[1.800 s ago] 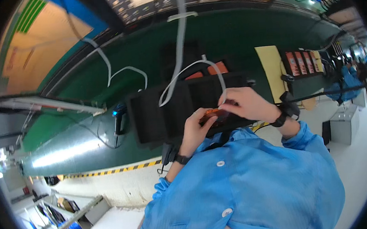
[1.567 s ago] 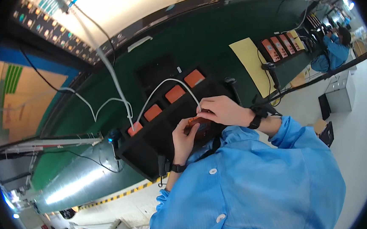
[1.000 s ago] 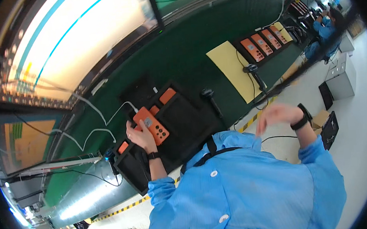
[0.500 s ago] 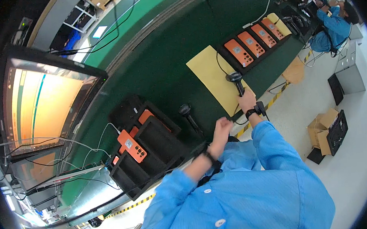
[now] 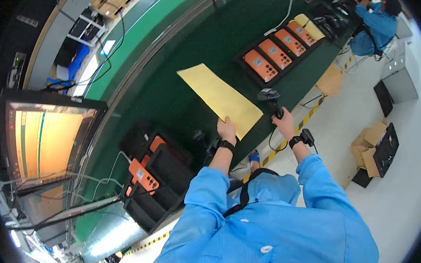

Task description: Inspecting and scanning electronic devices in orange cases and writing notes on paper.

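Observation:
My right hand is closed round the handle of a black handheld barcode scanner, its head over the green bench top. My left hand grips the near edge of a yellow sheet, which lies slanted above or on the bench; I cannot tell whether it is fully lifted. Beyond the scanner, a black tray holds several orange phones in a row. To the left, another orange phone with a white cable rests on a black slotted foam tray.
A second scanner stands beside my left wrist, partly hidden. A lit monitor is at the left, with cables around it. At the far right a co-worker in blue sits by the bench. An opened cardboard box is on the floor.
My left hand has moved forward and taken hold of the yellow sheet, which has shifted left. The scanner in my right hand is now off the sheet, to its right.

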Motion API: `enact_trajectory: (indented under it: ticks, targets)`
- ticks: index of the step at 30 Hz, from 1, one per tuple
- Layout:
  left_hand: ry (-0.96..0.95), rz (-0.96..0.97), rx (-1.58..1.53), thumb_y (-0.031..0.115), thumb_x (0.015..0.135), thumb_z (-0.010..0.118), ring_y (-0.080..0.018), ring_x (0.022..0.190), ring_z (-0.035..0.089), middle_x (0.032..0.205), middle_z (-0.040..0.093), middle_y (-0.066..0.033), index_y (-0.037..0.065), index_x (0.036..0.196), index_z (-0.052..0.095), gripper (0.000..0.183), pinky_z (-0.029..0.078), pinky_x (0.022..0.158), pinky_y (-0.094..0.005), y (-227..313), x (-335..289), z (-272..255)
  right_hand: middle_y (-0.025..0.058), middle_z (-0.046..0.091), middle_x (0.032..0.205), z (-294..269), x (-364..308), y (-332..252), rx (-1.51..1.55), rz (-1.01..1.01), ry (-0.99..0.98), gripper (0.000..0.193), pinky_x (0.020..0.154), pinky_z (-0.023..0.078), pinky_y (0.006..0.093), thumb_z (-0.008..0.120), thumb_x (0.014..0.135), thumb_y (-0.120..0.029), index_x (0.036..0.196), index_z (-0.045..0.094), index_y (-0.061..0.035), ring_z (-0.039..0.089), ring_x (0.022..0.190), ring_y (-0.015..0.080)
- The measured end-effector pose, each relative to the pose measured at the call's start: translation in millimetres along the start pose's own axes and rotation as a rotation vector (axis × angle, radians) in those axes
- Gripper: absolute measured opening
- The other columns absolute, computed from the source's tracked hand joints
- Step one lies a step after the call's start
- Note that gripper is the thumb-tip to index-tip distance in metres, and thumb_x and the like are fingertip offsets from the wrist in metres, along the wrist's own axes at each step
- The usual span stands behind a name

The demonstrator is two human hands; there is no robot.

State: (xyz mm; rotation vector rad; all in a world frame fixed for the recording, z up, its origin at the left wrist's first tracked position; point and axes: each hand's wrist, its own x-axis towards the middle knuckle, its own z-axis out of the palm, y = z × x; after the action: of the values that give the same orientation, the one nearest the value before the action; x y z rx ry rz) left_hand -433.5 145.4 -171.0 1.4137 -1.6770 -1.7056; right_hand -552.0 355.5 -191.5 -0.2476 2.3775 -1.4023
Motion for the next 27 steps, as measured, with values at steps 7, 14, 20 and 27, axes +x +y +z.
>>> enact_trajectory:
  ticks: [7, 14, 20, 27]
  targets:
    - [0.063, 0.108, -0.056, 0.01, 0.097, 0.051, -0.0198, 0.101, 0.062, 0.112, 0.067, -0.0116, -0.006, 0.122, 0.055, 0.03, 0.047, 0.089, -0.0313, 25.7, -82.0, -115.6, 0.021, 0.063, 0.099, 43.9, 12.9, -52.5, -0.289, -0.168, -0.098, 0.047, 0.083, 0.048, 0.047, 0.072, 0.076, -0.014, 0.118, 0.055, -0.0041, 0.06, 0.095, 0.0407]
    - [-0.012, -0.156, -0.159, 0.022, 0.098, 0.058, -0.0148, 0.09, 0.064, 0.104, 0.068, -0.0067, -0.005, 0.117, 0.059, 0.033, 0.051, 0.079, -0.0278, 33.0, -135.1, -131.9, 0.005, 0.062, 0.1, 42.5, -38.8, -94.5, 0.431, -0.022, -0.348, 0.037, 0.08, 0.048, 0.0286, 0.068, 0.091, -0.028, 0.114, 0.059, -0.0002, 0.058, 0.091, 0.0128]
    - [-0.42, 0.126, 0.424, 0.019, 0.099, 0.054, -0.0165, 0.101, 0.063, 0.115, 0.066, -0.0107, -0.003, 0.126, 0.055, 0.035, 0.05, 0.087, -0.0312, 11.1, -135.7, -130.2, 0.0025, 0.067, 0.106, 26.7, -77.3, -79.9, 0.673, 0.198, -0.52, 0.029, 0.082, 0.051, 0.0277, 0.062, 0.094, -0.016, 0.119, 0.061, -0.0004, 0.062, 0.095, 0.0104]
    - [-0.611, -0.047, -0.032, 0.011, 0.098, 0.052, -0.0146, 0.103, 0.061, 0.119, 0.064, -0.0081, -0.001, 0.131, 0.051, 0.035, 0.05, 0.089, -0.029, 16.7, -129.5, -121.8, 0.0025, 0.067, 0.108, -13.6, -95.9, -51.6, 0.556, 0.195, -0.492, 0.03, 0.079, 0.052, 0.0269, 0.058, 0.096, -0.013, 0.124, 0.058, -0.0035, 0.064, 0.092, 0.0105]
